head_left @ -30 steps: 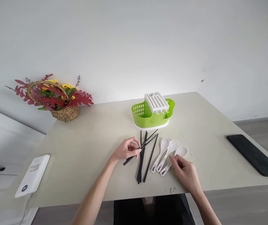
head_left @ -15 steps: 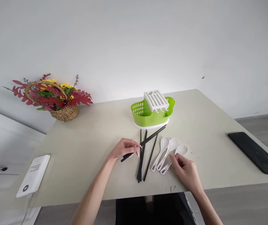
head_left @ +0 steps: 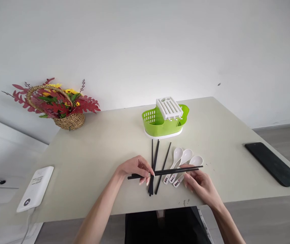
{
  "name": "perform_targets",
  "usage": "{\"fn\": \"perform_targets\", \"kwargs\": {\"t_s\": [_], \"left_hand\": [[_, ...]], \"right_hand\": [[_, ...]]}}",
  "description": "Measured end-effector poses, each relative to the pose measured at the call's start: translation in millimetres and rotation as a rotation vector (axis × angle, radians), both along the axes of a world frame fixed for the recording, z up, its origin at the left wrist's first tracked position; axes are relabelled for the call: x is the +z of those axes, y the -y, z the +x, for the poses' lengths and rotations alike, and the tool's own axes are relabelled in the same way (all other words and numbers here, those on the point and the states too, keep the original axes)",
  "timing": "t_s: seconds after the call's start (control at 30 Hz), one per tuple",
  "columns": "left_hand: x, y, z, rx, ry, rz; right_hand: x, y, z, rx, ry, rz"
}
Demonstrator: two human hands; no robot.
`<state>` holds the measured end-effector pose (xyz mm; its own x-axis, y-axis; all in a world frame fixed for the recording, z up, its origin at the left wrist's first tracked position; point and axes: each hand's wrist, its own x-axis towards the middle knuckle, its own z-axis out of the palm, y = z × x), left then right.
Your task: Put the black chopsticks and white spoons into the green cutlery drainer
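Observation:
My left hand [head_left: 138,168] is closed around a pair of black chopsticks [head_left: 171,171], pinched near their thick ends and held almost level. The thin ends reach right, passing over my right hand [head_left: 198,183]. That hand is partly opened, thumb and fingers apart, with the held chopsticks crossing in front of its fingers; whether they touch is unclear. Beneath the held pair, several more black chopsticks [head_left: 155,157] lie on the table, one of them [head_left: 165,158] apart from the others. Three white spoons [head_left: 177,154] are fanned out beside my right hand, their handles partly covered.
A green caddy [head_left: 157,129] with a white slotted top [head_left: 169,107] stands at the back of the table [head_left: 104,142]. A flower basket [head_left: 70,121] is at the back left, a white corded device [head_left: 35,188] at the left edge, and a black phone [head_left: 274,164] at the right.
The chopsticks in my left hand have swung from slanting up and away to nearly level, tips now at my right hand. My right hand's fingers have spread from a closed pose.

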<state>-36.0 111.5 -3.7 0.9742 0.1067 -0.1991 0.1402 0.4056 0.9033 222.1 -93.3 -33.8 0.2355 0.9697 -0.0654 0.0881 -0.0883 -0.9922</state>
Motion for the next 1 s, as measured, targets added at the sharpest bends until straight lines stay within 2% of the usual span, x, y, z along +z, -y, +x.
{"fn": "perform_targets", "kwargs": {"t_s": [0.17,0.33,0.43,0.6,0.77,0.9,1.0], "left_hand": [[-1.1,1,1,-0.104,0.023,-0.075],[3.7,5,5,-0.209,-0.025,-0.110],[8.6,11,7,-0.240,-0.047,-0.110],[11.9,16,10,-0.293,-0.034,-0.108],[9.3,12,8,-0.293,-0.022,-0.135],[5.7,10,4,-0.261,-0.048,-0.140],[2.6,13,2,-0.235,-0.063,-0.144]], "right_hand": [[-11.0,4,16,0.169,-0.133,0.092],[-20.4,5,22,0.175,-0.251,0.098],[-20.6,3,22,0.199,-0.296,0.124],[-13.8,0,17,0.361,-0.361,0.217],[7.3,5,11,0.489,-0.294,0.150],[39.6,3,1,0.606,-0.327,0.132],[67.2,-3,-10,0.626,-0.244,0.107]]}}
